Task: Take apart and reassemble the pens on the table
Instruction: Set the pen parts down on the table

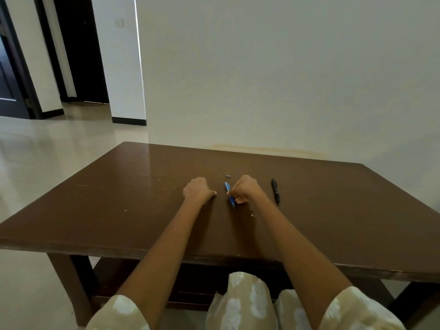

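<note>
A blue pen (230,194) lies on the brown table (133,201), tip toward me. My right hand (246,190) sits just right of it with curled fingers that pinch the pen at its middle. My left hand (198,190) rests on the table left of the pen, fingers curled, with nothing visible in it. A black pen (275,191) lies whole to the right of my right hand. A small grey pen part (227,175) lies on the table just beyond the blue pen.
The table's far edge meets a plain wall. Pale specks dot the tabletop left of my hands. A tiled floor and dark doorways lie to the left.
</note>
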`<state>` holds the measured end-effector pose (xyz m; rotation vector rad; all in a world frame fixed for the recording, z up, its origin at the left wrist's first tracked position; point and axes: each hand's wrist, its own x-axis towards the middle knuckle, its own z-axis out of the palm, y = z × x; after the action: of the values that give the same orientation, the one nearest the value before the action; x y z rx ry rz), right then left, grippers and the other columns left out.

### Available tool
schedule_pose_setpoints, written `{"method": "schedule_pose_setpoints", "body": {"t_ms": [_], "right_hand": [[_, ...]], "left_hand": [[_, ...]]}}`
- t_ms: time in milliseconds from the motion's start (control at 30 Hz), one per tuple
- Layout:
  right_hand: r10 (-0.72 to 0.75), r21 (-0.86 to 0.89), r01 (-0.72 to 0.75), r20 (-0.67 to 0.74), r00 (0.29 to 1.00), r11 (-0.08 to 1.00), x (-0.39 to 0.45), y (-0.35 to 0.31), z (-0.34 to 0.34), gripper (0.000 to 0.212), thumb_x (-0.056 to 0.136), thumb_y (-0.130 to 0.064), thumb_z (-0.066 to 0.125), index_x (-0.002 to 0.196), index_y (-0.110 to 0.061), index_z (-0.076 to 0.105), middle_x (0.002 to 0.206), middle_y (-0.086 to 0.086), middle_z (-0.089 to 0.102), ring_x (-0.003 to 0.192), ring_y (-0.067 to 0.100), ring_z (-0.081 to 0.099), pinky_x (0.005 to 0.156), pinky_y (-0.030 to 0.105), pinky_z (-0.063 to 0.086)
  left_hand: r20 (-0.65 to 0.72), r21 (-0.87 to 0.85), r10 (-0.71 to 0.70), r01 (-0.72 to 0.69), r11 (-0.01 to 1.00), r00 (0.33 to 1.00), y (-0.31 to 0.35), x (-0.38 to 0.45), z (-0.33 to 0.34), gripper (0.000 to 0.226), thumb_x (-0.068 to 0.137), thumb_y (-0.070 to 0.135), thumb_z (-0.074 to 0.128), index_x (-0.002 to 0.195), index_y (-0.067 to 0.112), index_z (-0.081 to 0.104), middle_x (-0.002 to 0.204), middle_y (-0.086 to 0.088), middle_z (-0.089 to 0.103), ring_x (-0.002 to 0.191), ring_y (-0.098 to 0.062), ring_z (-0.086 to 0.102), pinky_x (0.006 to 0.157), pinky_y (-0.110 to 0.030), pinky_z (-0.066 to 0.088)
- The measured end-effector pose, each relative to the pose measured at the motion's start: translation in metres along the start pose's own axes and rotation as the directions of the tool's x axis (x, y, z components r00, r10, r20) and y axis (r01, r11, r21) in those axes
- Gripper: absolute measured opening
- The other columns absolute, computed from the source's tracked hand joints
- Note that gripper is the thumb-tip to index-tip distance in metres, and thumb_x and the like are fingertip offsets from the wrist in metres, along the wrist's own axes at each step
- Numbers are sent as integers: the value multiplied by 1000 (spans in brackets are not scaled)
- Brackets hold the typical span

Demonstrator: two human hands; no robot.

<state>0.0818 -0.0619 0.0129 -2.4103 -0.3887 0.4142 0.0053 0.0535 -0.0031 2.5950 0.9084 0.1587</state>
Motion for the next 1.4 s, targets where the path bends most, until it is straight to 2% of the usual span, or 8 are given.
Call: {"method": "schedule_pose_setpoints", "body": {"t_ms": [167, 267, 433, 600, 800, 1067, 1300, 1400], "right_hand": [[-64, 126, 77, -100, 993, 989, -1, 7, -4, 24, 87, -30, 64, 87, -7, 64, 72, 5, 61, 59, 12, 56, 66, 24, 53], [-196, 199, 244, -230, 953, 949, -3, 7, -8, 22, 90, -28, 60, 91, -8, 67, 71, 1, 63, 61, 9, 57, 65, 22, 53], [-348, 268, 391, -193, 917, 880, -14, -1, -3, 18, 92, -23, 58, 96, -9, 69, 77, 1, 68, 66, 9, 62, 65, 18, 53], [-368, 410, 405, -170, 914, 817, -18, 6, 1, 14, 90, -19, 61, 96, -9, 69, 75, -1, 69, 65, 6, 64, 58, 12, 51], [-375, 429, 440, -231, 898, 789, -14, 11, -3, 11, 86, -16, 66, 94, -10, 70, 77, 2, 70, 67, 7, 65, 66, 18, 55], [-421, 343, 496, -272, 865, 798, -16, -14, 14, 10, 90, -13, 60, 91, -9, 70, 79, 4, 69, 70, 11, 64, 72, 22, 55], [-332, 438, 453, -326, 885, 776, -9, -24, 16, 11, 91, -9, 57, 88, -14, 66, 80, 4, 69, 73, 12, 64, 80, 30, 56], [-325, 411, 445, -330, 886, 796, -6, -24, 21, 9, 88, -12, 61, 86, -16, 69, 77, 2, 69, 68, 9, 63, 77, 27, 56]], "left_hand": [[-22, -79, -45, 43, 996, 999, -4, 3, 2, 30, 85, 40, 63, 93, 14, 49, 88, -4, 54, 77, -16, 54, 65, -26, 44], [12, -303, -33, 35, 952, 999, -12, 9, 2, 28, 83, 42, 63, 83, 14, 60, 83, -4, 61, 67, -13, 52, 61, -26, 42], [-168, -712, 167, -236, 661, 972, -12, 2, 2, 6, 82, 24, 69, 83, 22, 63, 83, 2, 68, 73, -10, 66, 61, -20, 51], [-276, -767, 253, -371, 523, 927, -18, -6, 9, 19, 83, 14, 67, 102, 18, 67, 81, 4, 70, 58, -6, 65, 55, -17, 54], [-301, -741, 266, -400, 539, 916, -6, -7, 13, 17, 85, 13, 66, 99, 22, 70, 82, 14, 67, 64, 8, 59, 54, -7, 46], [-331, -749, 197, -384, 540, 923, -21, -4, 9, 20, 86, 15, 64, 105, 12, 69, 88, 3, 69, 70, 1, 59, 74, -18, 48], [-277, -753, 217, -352, 556, 936, -40, 0, 5, 20, 90, 14, 59, 72, 17, 67, 90, 11, 67, 79, 9, 59, 72, -8, 43], [-336, -791, 141, -360, 495, 931, -42, 0, 4, 15, 93, 15, 55, 85, 21, 65, 83, 12, 65, 67, 8, 55, 65, -12, 41]]}}
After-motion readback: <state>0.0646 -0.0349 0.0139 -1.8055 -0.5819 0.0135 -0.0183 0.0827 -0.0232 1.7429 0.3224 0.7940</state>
